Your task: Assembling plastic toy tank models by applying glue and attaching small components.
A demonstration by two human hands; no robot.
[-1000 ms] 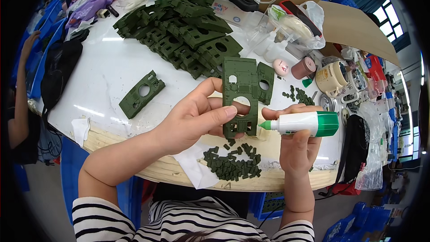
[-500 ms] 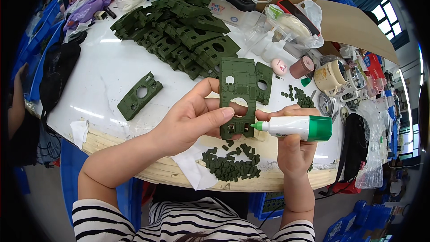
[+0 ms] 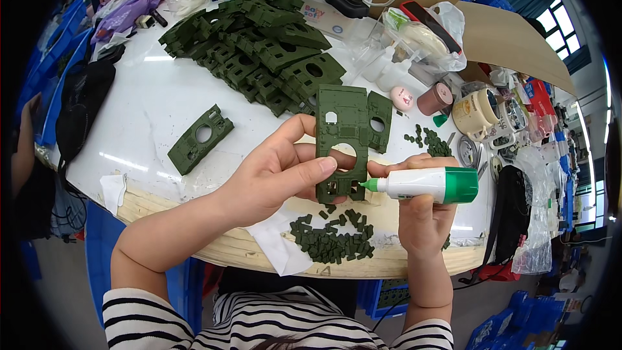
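My left hand pinches a dark green plastic model tank hull part with a round hole, its thumb by the hole's edge. My right hand grips a white glue bottle with a green base and green nozzle, lying sideways. The nozzle tip is at the small square openings in the hull part's lower end; whether it touches cannot be made out. Below the hull part lies a heap of small dark green pieces. Another hull part lies just behind the held one.
A big pile of hull parts stands at the back; a single one lies at left. More small green pieces, a cream mug, a pink-brown spool and scissors are at right. White tissue lies at the front edge.
The glue nozzle has shifted very slightly down and toward the hull part's lower openings. Both hands keep their hold, and the whole view has drifted a little.
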